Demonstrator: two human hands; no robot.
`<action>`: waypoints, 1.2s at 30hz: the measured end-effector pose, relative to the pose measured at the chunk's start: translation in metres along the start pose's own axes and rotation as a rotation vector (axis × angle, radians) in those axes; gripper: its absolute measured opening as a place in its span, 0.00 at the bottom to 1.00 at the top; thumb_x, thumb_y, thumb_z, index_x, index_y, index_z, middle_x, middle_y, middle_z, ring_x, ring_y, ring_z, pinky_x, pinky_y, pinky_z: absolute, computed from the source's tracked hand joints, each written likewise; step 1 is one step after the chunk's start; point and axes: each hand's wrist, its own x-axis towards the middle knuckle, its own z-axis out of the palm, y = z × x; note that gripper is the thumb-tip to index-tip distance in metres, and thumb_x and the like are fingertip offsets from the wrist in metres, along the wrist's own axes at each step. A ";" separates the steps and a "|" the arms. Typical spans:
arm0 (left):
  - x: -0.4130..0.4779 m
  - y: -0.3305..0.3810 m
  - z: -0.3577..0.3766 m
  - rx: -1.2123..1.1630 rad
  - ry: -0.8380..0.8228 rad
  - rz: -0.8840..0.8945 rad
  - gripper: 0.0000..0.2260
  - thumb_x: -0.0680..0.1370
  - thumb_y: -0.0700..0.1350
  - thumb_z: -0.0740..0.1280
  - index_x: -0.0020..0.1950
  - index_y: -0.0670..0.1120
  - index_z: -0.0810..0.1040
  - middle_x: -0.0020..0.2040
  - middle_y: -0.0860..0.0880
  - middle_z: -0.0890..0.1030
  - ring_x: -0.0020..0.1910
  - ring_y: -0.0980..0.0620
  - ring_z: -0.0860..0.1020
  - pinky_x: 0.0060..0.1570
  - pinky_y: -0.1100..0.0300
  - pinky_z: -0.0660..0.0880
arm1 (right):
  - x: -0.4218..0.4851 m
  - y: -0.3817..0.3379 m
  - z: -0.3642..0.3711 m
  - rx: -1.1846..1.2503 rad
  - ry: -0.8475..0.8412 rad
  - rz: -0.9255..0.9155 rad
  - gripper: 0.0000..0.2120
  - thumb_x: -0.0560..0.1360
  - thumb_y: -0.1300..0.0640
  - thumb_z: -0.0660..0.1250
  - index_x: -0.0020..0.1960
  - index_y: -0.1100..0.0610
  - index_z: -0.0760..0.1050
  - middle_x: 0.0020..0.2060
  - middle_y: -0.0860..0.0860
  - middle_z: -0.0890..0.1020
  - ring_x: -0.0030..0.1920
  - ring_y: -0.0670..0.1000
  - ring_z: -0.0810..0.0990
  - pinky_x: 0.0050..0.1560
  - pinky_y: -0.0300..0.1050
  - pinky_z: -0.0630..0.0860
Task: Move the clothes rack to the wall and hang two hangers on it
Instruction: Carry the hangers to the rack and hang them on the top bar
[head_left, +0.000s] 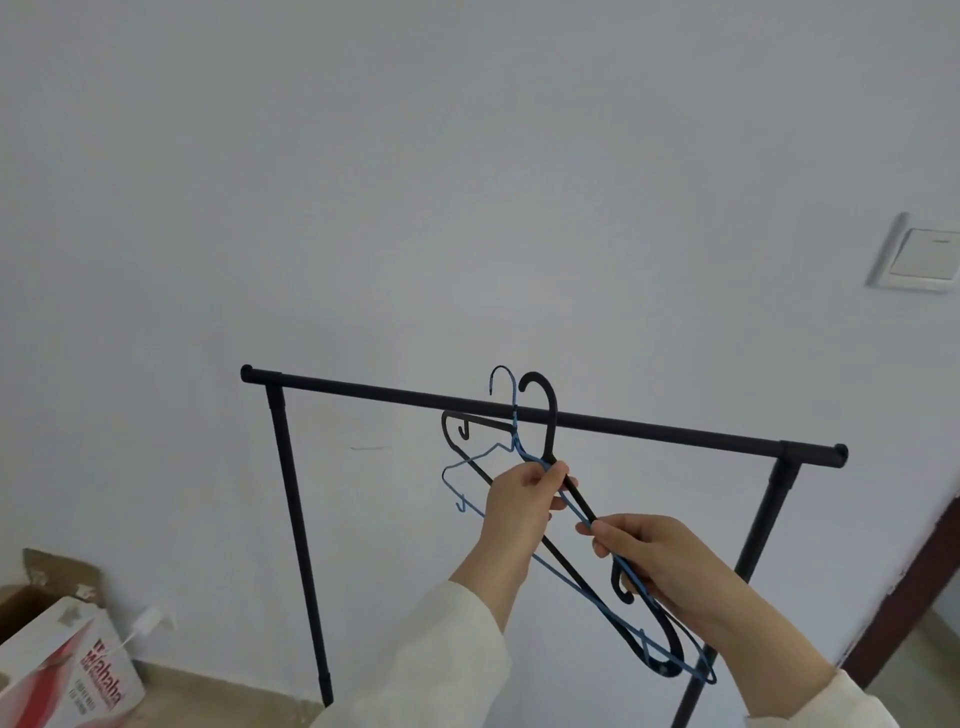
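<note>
The black clothes rack (395, 393) stands close against the white wall, its top bar running from upper left to lower right. In front of the bar I hold two hangers together: a thick black plastic hanger (548, 415) and a thin blue wire hanger (511, 400). Their hooks rise just above the bar, not over it. My left hand (519, 506) pinches both hangers near their necks. My right hand (657, 564) grips their lower right arms, fingers wrapped around them.
A light switch (922, 254) sits on the wall at the right. A dark door frame (914, 582) runs down the right edge. An open cardboard box (57, 670) with red print and a white charger plug (148, 621) lie at the lower left.
</note>
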 end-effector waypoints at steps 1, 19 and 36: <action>0.003 -0.002 0.001 0.001 0.002 -0.004 0.11 0.76 0.49 0.61 0.35 0.54 0.76 0.37 0.59 0.79 0.36 0.61 0.76 0.42 0.64 0.72 | 0.003 0.001 0.000 -0.001 0.000 0.003 0.18 0.75 0.53 0.63 0.27 0.45 0.80 0.56 0.62 0.80 0.20 0.42 0.64 0.31 0.38 0.68; 0.008 -0.033 -0.001 -0.021 -0.012 -0.096 0.10 0.76 0.48 0.62 0.35 0.56 0.75 0.38 0.59 0.80 0.37 0.60 0.77 0.36 0.66 0.70 | 0.017 0.023 0.007 -0.019 -0.040 0.140 0.12 0.77 0.53 0.60 0.46 0.52 0.82 0.28 0.43 0.82 0.21 0.40 0.70 0.24 0.29 0.68; -0.015 -0.041 -0.009 -0.024 -0.055 -0.234 0.16 0.76 0.49 0.62 0.62 0.45 0.71 0.47 0.51 0.81 0.41 0.58 0.78 0.40 0.65 0.73 | 0.006 0.028 0.028 -0.069 0.053 0.106 0.04 0.74 0.52 0.64 0.42 0.49 0.76 0.32 0.43 0.86 0.21 0.39 0.70 0.24 0.30 0.65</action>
